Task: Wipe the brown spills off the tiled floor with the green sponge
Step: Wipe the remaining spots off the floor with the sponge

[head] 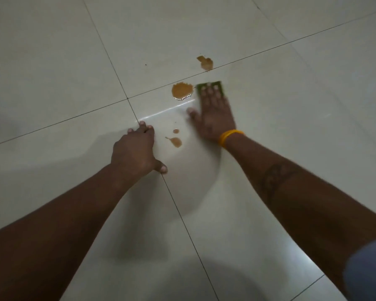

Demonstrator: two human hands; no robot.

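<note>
Presently the green sponge (209, 87) is lying flat on the tiled floor (52, 61), pinned under the right hand (213, 114). The fingers (208, 94) are spreading over its top rather than wrapping it, so the grip is a flat downward press, palm low, thumb out to the left. Only the far edge and corners of the sponge are showing past the fingertips.

Handling, as a judgement: the sponge is looking thin, soft and light, likely compressing and soaking up liquid; pressing from above with spread fingers should be keeping it from folding. Pinching an edge would probably be letting it buckle. The glossy tile is likely turning slippery where wet.

The largest spill (182, 90) is sitting just beside the sponge's left edge, near a grout line (152, 89), with a wet sheen at its near rim. A second spill (205, 63) is lying farther off, touching that line. Two small drops, one (175, 131) above the other (175, 141), are sitting between the hands, nearer the person.

The left hand (135, 151) is bracing on the floor with fingers curled and fingertips down, holding nothing. A yellow wristband (228, 137) is circling the right wrist.

No containers are showing in view.

All four brown marks are looking unwiped.
</note>
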